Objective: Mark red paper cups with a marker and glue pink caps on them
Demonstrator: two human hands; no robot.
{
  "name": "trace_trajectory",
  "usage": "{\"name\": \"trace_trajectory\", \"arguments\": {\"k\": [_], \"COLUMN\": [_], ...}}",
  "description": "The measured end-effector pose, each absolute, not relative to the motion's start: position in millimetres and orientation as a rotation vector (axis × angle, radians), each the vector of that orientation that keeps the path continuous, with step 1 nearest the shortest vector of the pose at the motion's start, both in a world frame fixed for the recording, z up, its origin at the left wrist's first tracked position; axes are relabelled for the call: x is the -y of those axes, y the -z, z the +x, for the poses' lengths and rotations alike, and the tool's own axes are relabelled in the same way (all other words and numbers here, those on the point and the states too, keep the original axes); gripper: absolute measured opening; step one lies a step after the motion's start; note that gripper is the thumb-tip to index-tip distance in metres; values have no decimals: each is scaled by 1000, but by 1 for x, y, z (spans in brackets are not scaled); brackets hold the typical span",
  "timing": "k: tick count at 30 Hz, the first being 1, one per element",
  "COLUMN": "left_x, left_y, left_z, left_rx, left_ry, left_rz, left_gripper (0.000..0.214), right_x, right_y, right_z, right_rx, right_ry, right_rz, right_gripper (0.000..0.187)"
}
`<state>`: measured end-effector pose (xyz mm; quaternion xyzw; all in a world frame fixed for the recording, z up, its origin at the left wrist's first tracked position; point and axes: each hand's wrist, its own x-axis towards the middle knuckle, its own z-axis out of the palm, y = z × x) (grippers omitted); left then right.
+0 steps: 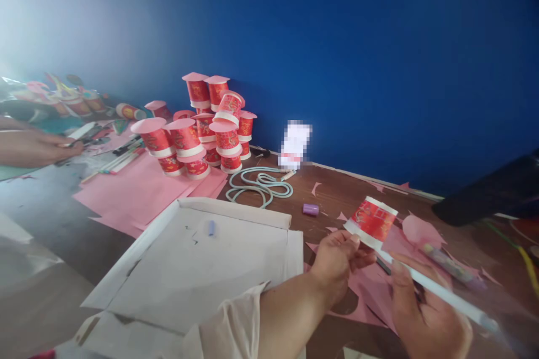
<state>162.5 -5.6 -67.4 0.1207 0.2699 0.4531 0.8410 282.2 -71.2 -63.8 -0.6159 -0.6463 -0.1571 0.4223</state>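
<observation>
Left hand (339, 263) grips red paper cup (373, 221); right hand (433, 320) grips white pen (448, 294). Pink paper scraps (368, 294) lie beneath, purple cap (310, 210) nearby.

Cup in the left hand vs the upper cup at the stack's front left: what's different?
The held cup shows no pink disc; the stacked cup has a wide pink disc on top.
The held cup is in the left hand; the stacked cup rests on another cup.
Shared: both are red and patterned, with a white band along the lower edge.
</observation>
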Motion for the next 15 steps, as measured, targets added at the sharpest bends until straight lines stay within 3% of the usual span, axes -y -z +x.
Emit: {"name": "trace_trajectory", "arguments": {"k": [15], "left_x": [8], "left_y": [68], "left_z": [164], "left_rx": [-560], "left_ry": [-940], "left_rz": [338], "left_gripper": [57], "right_x": [74], "right_y": [63], "right_z": [265], "right_rx": [1390], "right_ry": [303], "right_rz": [-1461], "right_gripper": [10]}}
